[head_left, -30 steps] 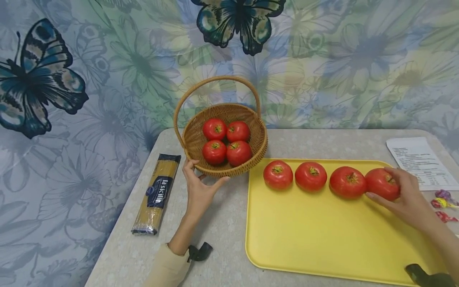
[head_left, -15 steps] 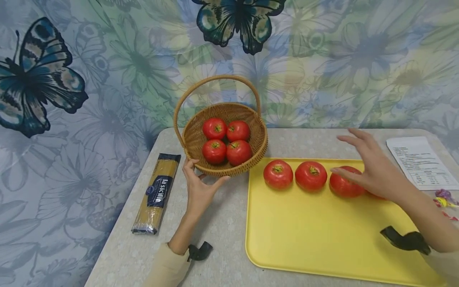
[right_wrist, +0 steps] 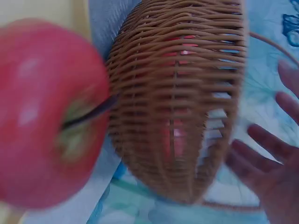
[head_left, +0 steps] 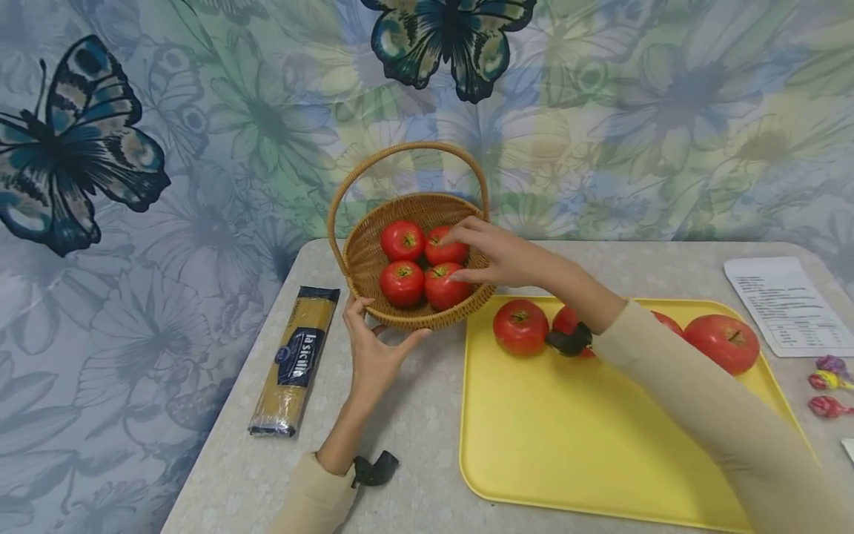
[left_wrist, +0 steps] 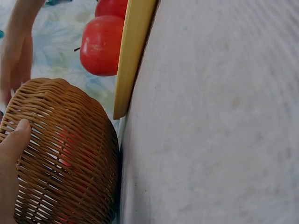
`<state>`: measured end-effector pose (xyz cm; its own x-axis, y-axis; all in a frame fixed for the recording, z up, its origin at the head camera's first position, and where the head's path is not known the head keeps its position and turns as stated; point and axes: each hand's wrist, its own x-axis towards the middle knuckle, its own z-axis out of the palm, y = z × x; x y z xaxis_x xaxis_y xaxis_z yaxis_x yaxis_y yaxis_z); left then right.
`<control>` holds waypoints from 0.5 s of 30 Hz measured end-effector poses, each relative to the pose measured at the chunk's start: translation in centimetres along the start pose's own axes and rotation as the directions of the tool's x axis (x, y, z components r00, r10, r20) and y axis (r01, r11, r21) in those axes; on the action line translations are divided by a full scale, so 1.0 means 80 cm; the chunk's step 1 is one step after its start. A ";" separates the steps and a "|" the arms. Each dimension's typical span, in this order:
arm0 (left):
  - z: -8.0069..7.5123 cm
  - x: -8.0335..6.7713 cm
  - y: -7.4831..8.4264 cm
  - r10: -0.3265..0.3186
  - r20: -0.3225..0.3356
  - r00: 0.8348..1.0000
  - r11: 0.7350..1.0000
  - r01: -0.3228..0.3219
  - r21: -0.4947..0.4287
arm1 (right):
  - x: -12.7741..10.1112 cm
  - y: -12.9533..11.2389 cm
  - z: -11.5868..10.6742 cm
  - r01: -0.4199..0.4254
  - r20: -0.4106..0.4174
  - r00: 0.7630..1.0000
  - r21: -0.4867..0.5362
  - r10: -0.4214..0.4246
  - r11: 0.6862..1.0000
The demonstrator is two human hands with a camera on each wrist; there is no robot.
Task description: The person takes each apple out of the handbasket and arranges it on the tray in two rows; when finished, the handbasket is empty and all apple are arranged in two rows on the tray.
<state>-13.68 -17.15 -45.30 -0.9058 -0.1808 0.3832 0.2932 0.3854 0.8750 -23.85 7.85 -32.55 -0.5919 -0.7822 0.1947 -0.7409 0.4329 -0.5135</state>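
Observation:
A wicker basket (head_left: 363, 256) leans back with its opening turned towards me, and several red apples (head_left: 402, 284) lie inside. My left hand (head_left: 375, 357) holds its front left rim; in the left wrist view the thumb (left_wrist: 17, 137) lies against the woven side. Over the basket's right rim reaches my right hand (head_left: 507, 256), fingers spread and nothing gripped. It hides part of the apples there; whether it touches one, I cannot tell. On a yellow tray (head_left: 567, 445) stands a row of more apples (head_left: 522, 328), partly covered by my right forearm.
A pack of spaghetti (head_left: 296, 363) lies left of the basket. Right of the tray are a printed sheet (head_left: 787, 305) and several wrapped candies (head_left: 827, 406). A butterfly-patterned cloth (head_left: 267, 111) hangs behind the table.
My right hand has let go of the apple at the tray's right end, lifted and swung left to the basket. My left hand stays on the basket, which keeps its tilt.

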 end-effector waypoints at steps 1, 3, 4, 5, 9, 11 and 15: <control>0.000 0.000 -0.001 0.006 -0.006 1.000 1.000 -0.006 -0.004 | 0.012 0.002 0.005 -0.017 0.055 0.998 0.004 0.017 1.000; 0.001 -0.001 -0.003 0.028 -0.018 0.999 1.000 -0.028 -0.005 | 0.032 0.009 0.015 -0.051 0.155 0.987 0.004 0.050 0.999; 0.002 -0.002 -0.004 0.039 -0.022 0.999 0.999 -0.039 0.001 | 0.040 0.013 0.020 -0.074 0.200 0.977 -0.012 0.075 0.997; 0.002 -0.002 -0.004 0.051 -0.025 0.998 0.999 -0.051 0.008 | 0.046 0.017 0.025 -0.098 0.237 0.966 -0.028 0.102 0.995; 0.004 -0.002 -0.004 0.071 -0.025 0.997 0.997 -0.070 0.042 | 0.059 0.031 0.040 -0.187 0.336 0.920 -0.078 0.203 0.979; 0.004 -0.001 -0.003 0.070 -0.024 0.997 0.996 -0.069 0.053 | 0.061 0.033 0.045 -0.211 0.362 0.903 -0.094 0.231 0.973; 0.002 -0.001 -0.003 0.066 -0.022 0.998 0.996 -0.064 0.061 | 0.066 0.034 0.054 -0.188 0.362 0.907 -0.108 0.215 0.976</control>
<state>-13.71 -17.09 -45.59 -0.8776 -0.1751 0.4463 0.3317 0.4504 0.8289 -27.65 2.97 -36.54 -0.5812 -0.7787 -0.2361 -0.6464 0.6181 -0.4473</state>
